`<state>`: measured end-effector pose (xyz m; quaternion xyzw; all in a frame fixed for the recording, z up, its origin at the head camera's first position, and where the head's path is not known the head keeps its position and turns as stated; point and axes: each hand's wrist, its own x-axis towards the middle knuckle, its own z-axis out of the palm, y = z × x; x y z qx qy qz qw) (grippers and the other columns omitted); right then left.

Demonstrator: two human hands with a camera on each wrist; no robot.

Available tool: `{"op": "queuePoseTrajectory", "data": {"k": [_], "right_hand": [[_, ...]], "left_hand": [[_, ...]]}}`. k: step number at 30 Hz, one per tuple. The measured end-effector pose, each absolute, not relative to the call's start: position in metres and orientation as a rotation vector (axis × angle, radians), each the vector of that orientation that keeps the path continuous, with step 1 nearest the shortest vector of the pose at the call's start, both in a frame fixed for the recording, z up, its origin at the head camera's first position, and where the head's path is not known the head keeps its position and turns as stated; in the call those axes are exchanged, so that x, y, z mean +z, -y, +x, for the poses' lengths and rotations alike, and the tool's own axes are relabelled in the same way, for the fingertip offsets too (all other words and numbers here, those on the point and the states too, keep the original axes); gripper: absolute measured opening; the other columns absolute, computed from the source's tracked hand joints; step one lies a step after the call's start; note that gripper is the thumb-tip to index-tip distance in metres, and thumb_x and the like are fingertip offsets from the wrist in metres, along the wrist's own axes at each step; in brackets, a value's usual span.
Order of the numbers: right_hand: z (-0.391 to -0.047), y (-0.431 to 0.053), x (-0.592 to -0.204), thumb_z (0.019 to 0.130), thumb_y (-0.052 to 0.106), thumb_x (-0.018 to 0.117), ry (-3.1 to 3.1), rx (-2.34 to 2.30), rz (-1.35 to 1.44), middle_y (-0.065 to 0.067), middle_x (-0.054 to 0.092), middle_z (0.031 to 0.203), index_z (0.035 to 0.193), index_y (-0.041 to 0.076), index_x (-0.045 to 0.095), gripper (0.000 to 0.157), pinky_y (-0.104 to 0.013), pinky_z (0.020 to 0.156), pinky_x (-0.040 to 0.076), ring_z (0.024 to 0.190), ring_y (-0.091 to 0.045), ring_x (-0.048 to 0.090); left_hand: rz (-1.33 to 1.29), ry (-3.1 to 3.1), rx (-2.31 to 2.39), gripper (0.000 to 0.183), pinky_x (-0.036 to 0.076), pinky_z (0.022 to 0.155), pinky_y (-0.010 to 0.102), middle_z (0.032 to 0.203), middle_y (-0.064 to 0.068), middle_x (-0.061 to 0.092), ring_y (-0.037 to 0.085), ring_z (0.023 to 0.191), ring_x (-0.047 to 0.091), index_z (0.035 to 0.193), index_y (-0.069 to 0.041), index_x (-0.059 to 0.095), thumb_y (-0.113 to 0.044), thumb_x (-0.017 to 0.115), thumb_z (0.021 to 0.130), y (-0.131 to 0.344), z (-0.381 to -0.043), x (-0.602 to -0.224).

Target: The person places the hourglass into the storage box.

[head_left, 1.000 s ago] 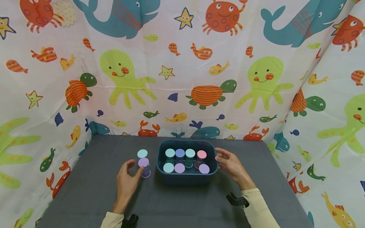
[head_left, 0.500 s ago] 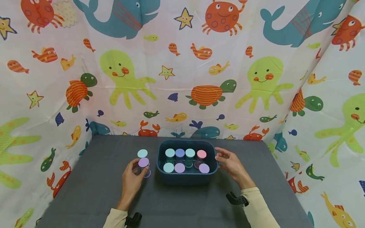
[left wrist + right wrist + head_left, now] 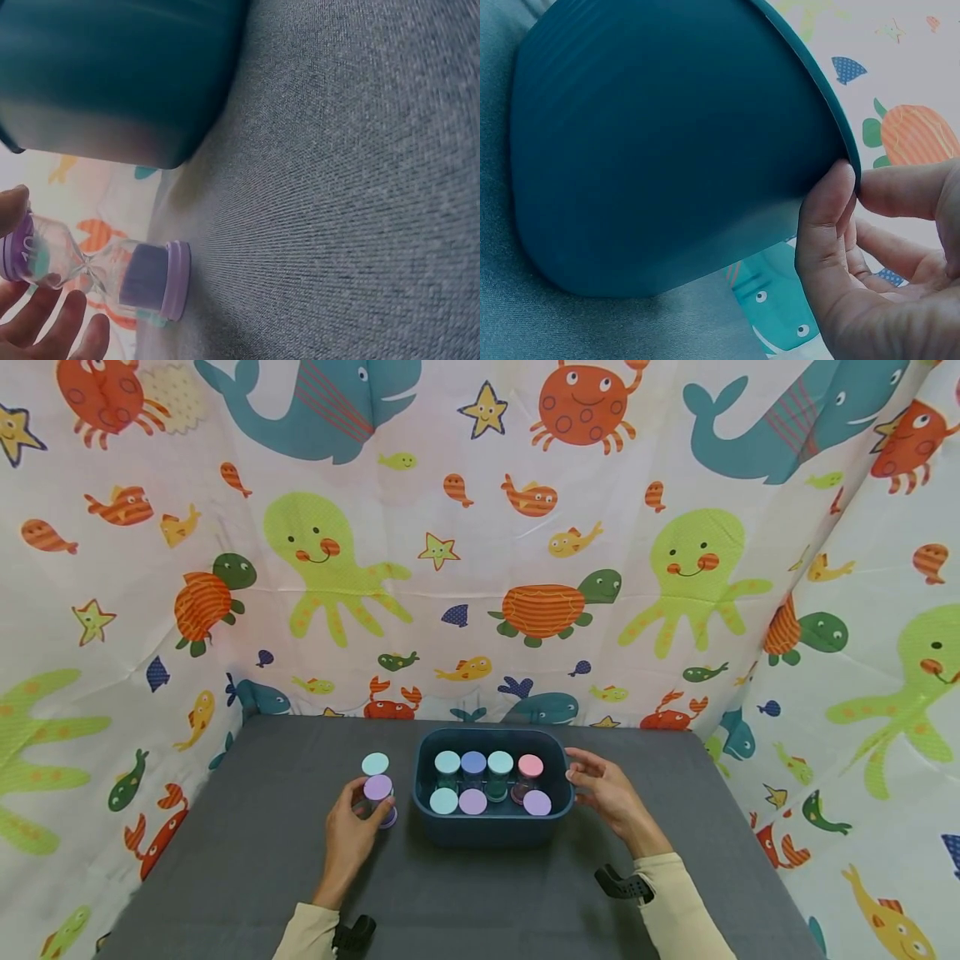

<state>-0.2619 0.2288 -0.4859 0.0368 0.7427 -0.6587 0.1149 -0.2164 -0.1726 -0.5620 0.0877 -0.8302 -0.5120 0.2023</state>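
A sand timer with purple caps (image 3: 378, 787) stands upright on the table, its purple sand lying in the lower bulb in the left wrist view. My left hand (image 3: 351, 839) holds this timer by its top cap, thumb on one side and fingers on the other. Just behind it is another timer with a mint cap (image 3: 374, 763), mostly hidden. To the right sits a dark teal bin (image 3: 491, 833) with several sand timers upright inside, capped mint, blue, pink and purple. My right hand (image 3: 615, 797) pinches the bin's right rim between thumb and fingers.
Grey cloth covers the table (image 3: 480, 902). A curtain printed with sea animals (image 3: 450, 577) hangs behind it and along both sides. Dark straps (image 3: 624, 885) sit around both wrists.
My left hand has moved slightly right and closed its fingers and thumb around the top of the purple-capped sand timer. The right hand and the bin have stayed still.
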Motion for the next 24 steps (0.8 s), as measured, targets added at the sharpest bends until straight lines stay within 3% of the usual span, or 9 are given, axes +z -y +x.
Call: {"op": "queuePoseTrajectory", "data": {"k": [13, 24], "right_hand": [[-0.262, -0.228, -0.487, 0.099, 0.012, 0.057, -2.175, -1.927, 0.107, -0.003, 0.054, 0.103, 0.143, 0.012, 0.048, 0.046, -0.031, 0.078, 0.054, 0.093, -0.02, 0.056], [-0.262, -0.229, -0.487, 0.098, 0.012, 0.057, -2.172, -1.93, 0.107, -0.002, 0.055, 0.103, 0.143, 0.011, 0.048, 0.045, -0.031, 0.078, 0.054, 0.094, -0.021, 0.055]], "left_hand": [[0.207, 2.249, -1.476, 0.052, 0.054, 0.093, 0.048, 0.119, 0.017, 0.065, 0.031, 0.11, 0.064, 0.122, -0.001, 0.059, -0.014, 0.083, 0.079, 0.175, -0.207, -0.56], [0.178, 2.202, -1.469, 0.054, 0.053, 0.092, 0.049, 0.118, 0.019, 0.064, 0.034, 0.111, 0.064, 0.123, 0.001, 0.058, -0.017, 0.083, 0.079, 0.184, -0.193, -0.537]]}}
